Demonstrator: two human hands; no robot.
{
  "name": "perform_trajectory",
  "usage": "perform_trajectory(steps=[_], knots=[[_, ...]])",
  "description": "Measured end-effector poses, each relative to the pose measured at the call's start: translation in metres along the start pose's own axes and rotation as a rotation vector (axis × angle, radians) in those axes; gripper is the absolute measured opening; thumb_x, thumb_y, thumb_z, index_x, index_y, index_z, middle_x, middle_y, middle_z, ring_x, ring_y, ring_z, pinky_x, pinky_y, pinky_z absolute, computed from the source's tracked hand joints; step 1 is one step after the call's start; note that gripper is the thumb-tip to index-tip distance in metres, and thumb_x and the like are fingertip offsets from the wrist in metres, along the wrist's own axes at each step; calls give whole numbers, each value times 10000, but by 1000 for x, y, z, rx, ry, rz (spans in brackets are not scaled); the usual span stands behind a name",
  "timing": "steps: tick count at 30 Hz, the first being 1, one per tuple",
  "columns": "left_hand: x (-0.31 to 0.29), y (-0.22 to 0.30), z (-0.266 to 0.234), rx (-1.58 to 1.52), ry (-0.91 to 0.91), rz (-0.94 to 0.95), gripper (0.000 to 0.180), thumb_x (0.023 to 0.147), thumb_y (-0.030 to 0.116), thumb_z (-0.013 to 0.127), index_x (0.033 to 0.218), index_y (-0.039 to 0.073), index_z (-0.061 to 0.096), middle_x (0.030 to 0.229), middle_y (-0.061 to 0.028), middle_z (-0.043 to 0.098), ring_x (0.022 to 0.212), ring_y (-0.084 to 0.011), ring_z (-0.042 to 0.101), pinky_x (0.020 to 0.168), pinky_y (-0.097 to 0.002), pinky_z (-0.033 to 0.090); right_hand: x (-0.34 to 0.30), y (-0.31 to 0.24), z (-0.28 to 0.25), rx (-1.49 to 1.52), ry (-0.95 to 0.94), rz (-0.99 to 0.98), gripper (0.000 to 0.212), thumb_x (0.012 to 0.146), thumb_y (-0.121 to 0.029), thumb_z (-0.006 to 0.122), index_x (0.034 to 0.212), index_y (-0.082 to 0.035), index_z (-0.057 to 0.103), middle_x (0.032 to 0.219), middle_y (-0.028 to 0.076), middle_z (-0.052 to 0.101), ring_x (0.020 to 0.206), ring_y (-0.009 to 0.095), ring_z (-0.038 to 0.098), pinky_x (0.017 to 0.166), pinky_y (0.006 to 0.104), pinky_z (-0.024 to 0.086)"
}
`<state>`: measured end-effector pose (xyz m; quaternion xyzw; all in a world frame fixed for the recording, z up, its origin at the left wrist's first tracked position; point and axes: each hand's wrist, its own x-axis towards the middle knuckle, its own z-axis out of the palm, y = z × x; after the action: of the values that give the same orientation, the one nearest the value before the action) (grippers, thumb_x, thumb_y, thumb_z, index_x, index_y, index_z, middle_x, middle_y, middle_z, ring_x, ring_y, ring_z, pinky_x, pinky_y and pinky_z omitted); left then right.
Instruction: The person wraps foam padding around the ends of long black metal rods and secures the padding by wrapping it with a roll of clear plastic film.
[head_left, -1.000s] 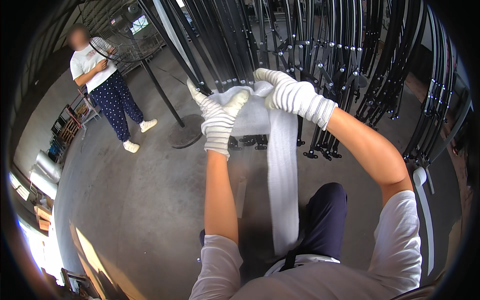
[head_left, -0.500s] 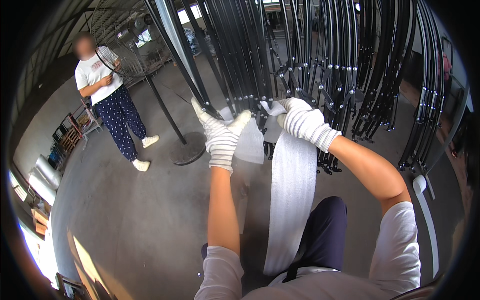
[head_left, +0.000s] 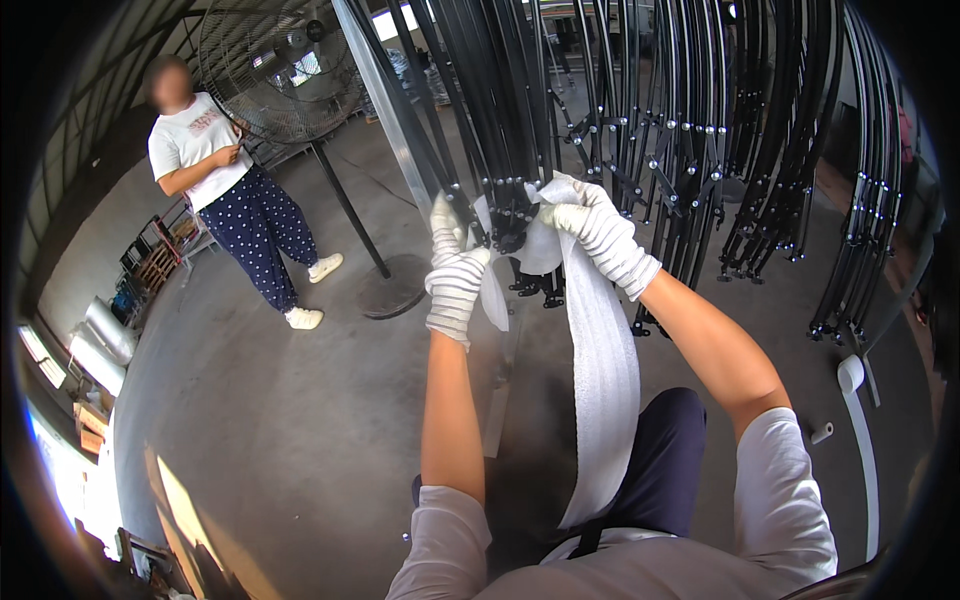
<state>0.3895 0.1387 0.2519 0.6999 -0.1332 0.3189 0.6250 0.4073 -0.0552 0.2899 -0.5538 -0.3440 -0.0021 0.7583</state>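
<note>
Both my hands wear white gloves with grey stripes. A bundle of black metal tubes [head_left: 497,120] hangs in front of me, its jointed lower ends between my hands. A long white foam strip [head_left: 603,380] passes around those ends. My right hand [head_left: 603,238] is closed on the strip at the bundle's right side, and its long part drops toward my lap. On the left side, my left hand [head_left: 457,278] grips by the strip's short end [head_left: 494,302], which hangs below the thumb. Its fingers point up along the tubes and are partly hidden.
More black tube frames [head_left: 690,150] hang to the right. At the left stands a person in a white T-shirt [head_left: 205,150], beside a pedestal fan [head_left: 350,210]. A white roll [head_left: 850,375] with a trailing strip and a small roll [head_left: 822,433] lie on the floor at right.
My left hand has turned, its thumb now nearer the fingers. My right hand has drawn the strip slightly up and rightward, and the strip's hanging part has shifted right. The view has moved slightly.
</note>
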Motion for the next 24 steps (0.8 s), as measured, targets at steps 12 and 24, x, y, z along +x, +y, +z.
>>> perform_trajectory(steps=[12,24], knots=[[7,29,26,-328,116,-177,476,886,273,488,1304,103,337,1056,14,505,900,-42,458,784,-189,384,42,17,-9,335,-346,97,182,534,-51,690,706,-18,641,687,61,616,639,144,576,648,256,445],[125,114,21,-266,142,247,460,824,363,560,1081,-10,485,890,-116,574,784,-153,552,672,-248,428,45,-4,4,433,-452,36,257,427,-80,691,644,32,609,618,127,587,615,190,567,590,273,436]])
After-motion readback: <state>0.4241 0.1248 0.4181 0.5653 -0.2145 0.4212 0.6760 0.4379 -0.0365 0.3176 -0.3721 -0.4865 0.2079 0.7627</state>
